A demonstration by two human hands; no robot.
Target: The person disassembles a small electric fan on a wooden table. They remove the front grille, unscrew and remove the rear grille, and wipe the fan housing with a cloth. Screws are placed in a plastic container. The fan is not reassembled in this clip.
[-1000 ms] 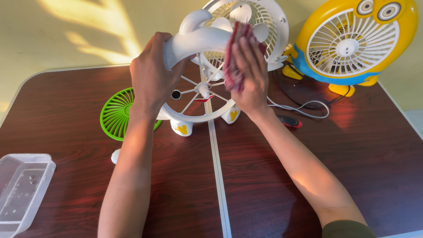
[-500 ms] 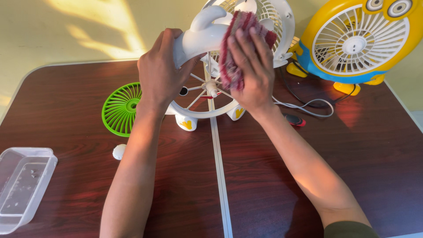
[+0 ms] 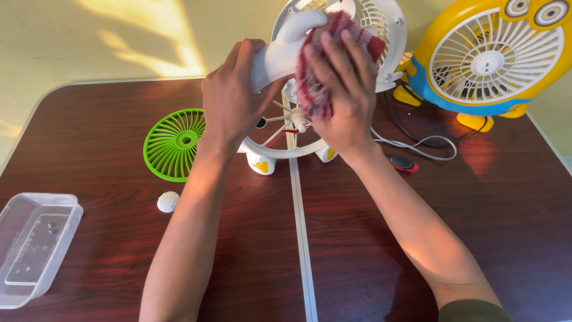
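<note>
A white desk fan (image 3: 280, 53) with its front grille off stands at the middle of the dark wooden table (image 3: 417, 250). My left hand (image 3: 229, 98) grips its white body from the left. My right hand (image 3: 339, 89) presses a red and white cloth (image 3: 313, 89) against the fan's body and open rear guard. The fan's hub and spokes (image 3: 295, 119) show below my hands, above two small feet with yellow marks.
A green round grille (image 3: 173, 143) lies flat to the left of the fan, with a small white knob (image 3: 168, 201) nearer me. A clear plastic tray (image 3: 33, 244) sits at the left edge. A yellow and blue fan (image 3: 494, 59) stands at the back right, cables (image 3: 417, 143) trailing beside it.
My right hand with the cloth has slid up and across the fan's body. My left hand keeps its hold on the fan.
</note>
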